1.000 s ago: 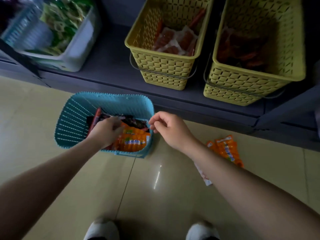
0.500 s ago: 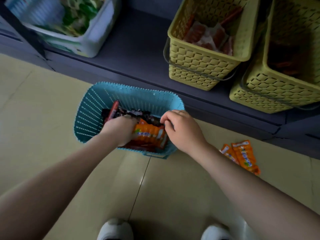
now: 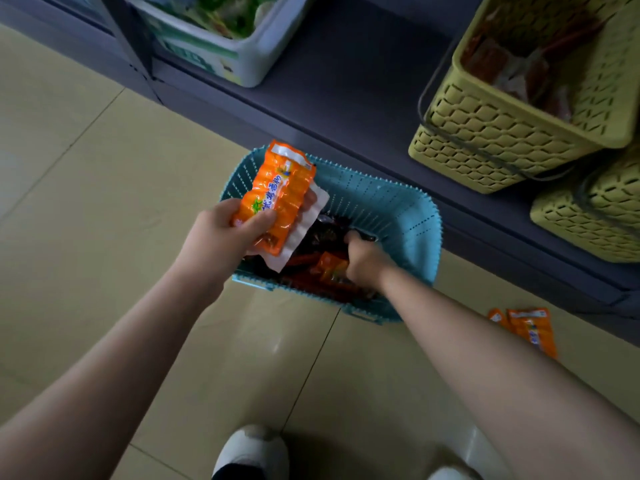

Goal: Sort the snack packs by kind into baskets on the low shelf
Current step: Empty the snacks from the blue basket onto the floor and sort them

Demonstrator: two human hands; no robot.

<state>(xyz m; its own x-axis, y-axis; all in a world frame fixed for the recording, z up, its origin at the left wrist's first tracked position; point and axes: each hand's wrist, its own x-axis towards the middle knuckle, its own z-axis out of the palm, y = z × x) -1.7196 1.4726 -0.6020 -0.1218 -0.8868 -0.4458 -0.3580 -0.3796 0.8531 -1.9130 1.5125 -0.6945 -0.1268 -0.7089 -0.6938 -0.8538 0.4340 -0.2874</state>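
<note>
A blue basket (image 3: 391,209) stands on the floor against the low shelf, holding dark, red and orange snack packs (image 3: 329,268). My left hand (image 3: 221,237) grips an orange sausage pack (image 3: 277,195) and holds it up over the basket's left side. My right hand (image 3: 363,259) is down inside the basket among the packs, fingers curled on something dark; what exactly they hold is hidden. Two yellow baskets sit on the shelf: one (image 3: 502,133) with reddish and pale packs, the other (image 3: 588,216) at the right edge.
Orange packs (image 3: 530,330) lie on the tiled floor to the right of the blue basket. A white bin (image 3: 221,64) with green packs stands on the shelf at the upper left. My shoes (image 3: 252,452) show at the bottom.
My left hand has lifted the orange sausage pack out of the blue basket. My right hand has gone from the basket's rim down into the packs. The camera has moved closer.
</note>
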